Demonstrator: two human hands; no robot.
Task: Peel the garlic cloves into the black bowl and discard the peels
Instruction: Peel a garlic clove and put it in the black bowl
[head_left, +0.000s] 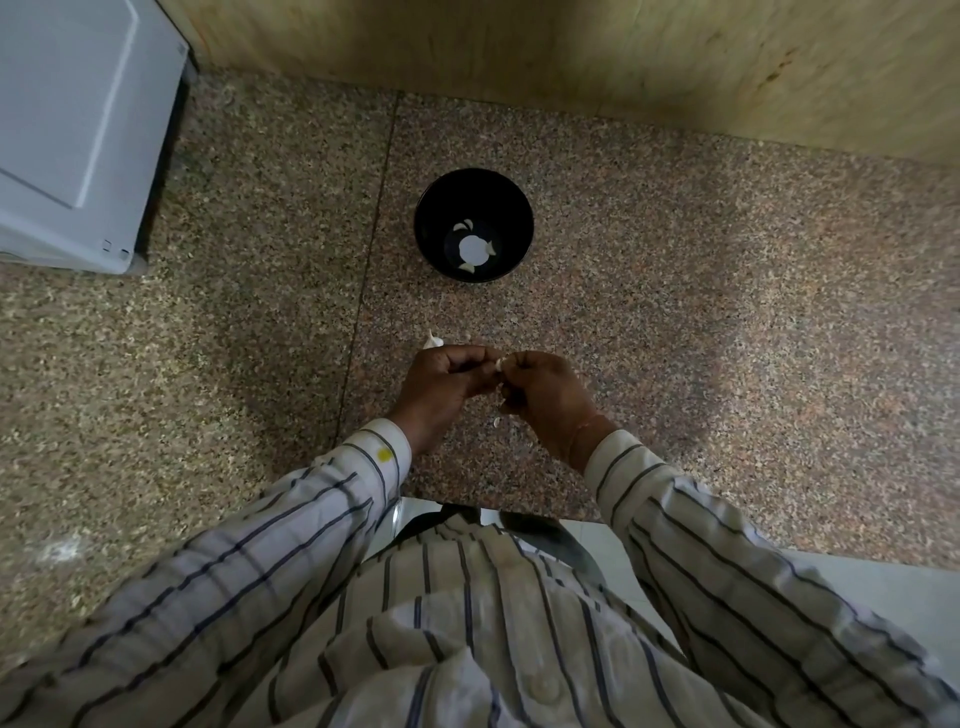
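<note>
A black bowl (474, 224) stands on the speckled granite counter (675, 270), and several pale peeled cloves (475, 247) lie on its bottom. Nearer to me, my left hand (441, 384) and my right hand (545, 395) meet above the counter, fingers curled. Between their fingertips they pinch a small white garlic clove (500, 364), mostly hidden. An unpeeled garlic piece (432, 341) lies on the counter just beyond my left hand. A scrap of peel (496, 421) shows under my right hand.
A white appliance (78, 130) occupies the counter's far left corner. A wooden wall panel (571, 57) runs along the back. The counter's front edge is at my waist, with pale floor tiles (883, 597) below on the right.
</note>
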